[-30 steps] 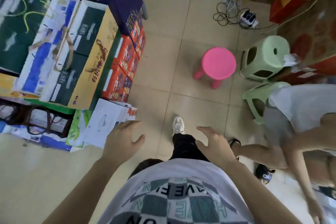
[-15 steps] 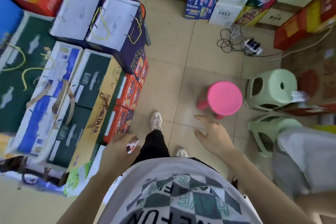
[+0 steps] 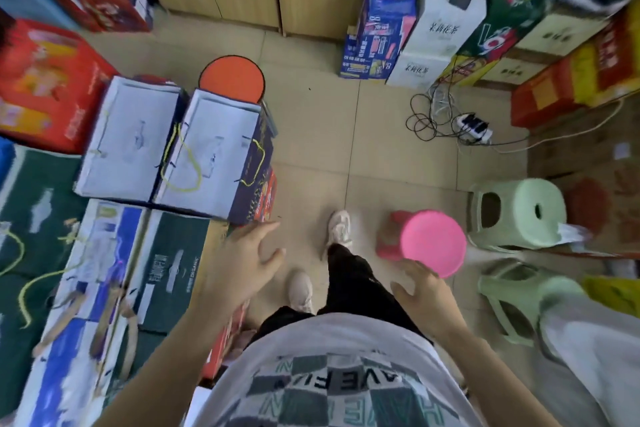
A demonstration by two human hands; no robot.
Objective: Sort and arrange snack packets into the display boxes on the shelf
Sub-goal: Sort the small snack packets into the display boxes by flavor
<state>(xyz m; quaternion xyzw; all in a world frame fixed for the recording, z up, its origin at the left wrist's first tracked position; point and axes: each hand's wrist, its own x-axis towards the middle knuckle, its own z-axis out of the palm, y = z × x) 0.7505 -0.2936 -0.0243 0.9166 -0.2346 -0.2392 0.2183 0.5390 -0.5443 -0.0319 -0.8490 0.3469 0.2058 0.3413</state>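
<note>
Left hand and right hand hang loose and empty above a tiled floor, stacked cartons alongside, pink stool near.

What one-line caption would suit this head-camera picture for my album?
Left hand and right hand open and empty over a tiled floor, stacked boxes at left, pink stool at right.
</note>
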